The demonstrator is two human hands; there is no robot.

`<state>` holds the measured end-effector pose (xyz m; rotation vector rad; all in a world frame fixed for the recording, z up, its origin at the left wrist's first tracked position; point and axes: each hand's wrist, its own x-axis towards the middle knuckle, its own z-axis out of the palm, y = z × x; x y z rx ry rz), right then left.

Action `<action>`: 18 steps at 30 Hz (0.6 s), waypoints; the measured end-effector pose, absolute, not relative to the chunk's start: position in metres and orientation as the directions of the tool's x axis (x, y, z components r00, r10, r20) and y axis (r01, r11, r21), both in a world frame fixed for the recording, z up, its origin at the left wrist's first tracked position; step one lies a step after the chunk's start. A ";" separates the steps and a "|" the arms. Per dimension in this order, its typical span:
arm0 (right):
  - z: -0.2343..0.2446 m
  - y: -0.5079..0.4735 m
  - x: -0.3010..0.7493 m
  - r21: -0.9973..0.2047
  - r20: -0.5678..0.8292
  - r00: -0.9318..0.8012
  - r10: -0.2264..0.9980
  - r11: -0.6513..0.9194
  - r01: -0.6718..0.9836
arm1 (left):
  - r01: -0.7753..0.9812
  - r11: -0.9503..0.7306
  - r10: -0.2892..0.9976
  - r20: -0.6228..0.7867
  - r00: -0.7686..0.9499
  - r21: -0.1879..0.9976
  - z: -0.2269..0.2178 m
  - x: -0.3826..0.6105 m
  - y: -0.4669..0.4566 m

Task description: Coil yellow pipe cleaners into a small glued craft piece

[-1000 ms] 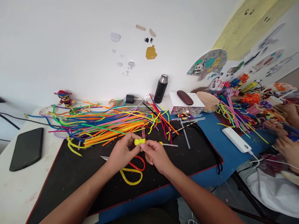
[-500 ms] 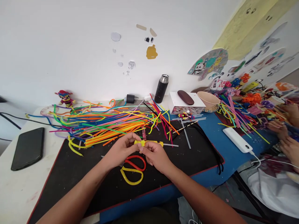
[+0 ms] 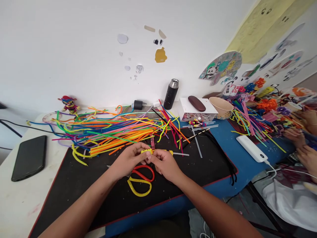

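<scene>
Both my hands meet over the black mat point(image 3: 81, 185) and pinch a small coiled yellow pipe cleaner point(image 3: 147, 151). My left hand point(image 3: 128, 159) grips its left end with closed fingers. My right hand point(image 3: 164, 164) pinches its right side, where a short yellow tail sticks out toward the right. Scissors with red and yellow handles point(image 3: 140, 180) lie on the mat just under my hands. A big heap of coloured pipe cleaners point(image 3: 109, 130) spreads behind my hands.
A black phone point(image 3: 29, 157) lies at the left on the white table. A black flask point(image 3: 171, 94), a white box point(image 3: 198, 110), a paper bowl point(image 3: 221, 106) and a white power bank point(image 3: 251, 148) stand to the right. Another person's hands point(image 3: 302, 145) work at the far right.
My hands have barely shifted; the fingers keep turning the yellow coil, which now sits slightly lower and more covered by my fingertips.
</scene>
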<state>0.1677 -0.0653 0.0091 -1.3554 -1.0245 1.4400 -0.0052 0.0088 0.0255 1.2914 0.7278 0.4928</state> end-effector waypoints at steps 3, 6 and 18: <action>0.008 -0.065 0.166 -0.966 -0.251 -0.018 0.968 -0.252 -0.060 | 0.081 0.186 0.713 -0.191 0.675 0.979 0.025 -0.003 0.007; 0.006 -0.065 0.165 -0.970 -0.236 -0.012 0.972 -0.236 -0.052 | 0.089 0.179 0.726 -0.192 0.660 0.980 0.022 0.000 0.006; 0.001 -0.064 0.167 -0.964 -0.252 0.019 0.967 -0.250 -0.087 | -0.021 0.325 0.763 -0.248 0.597 0.946 0.017 0.010 -0.008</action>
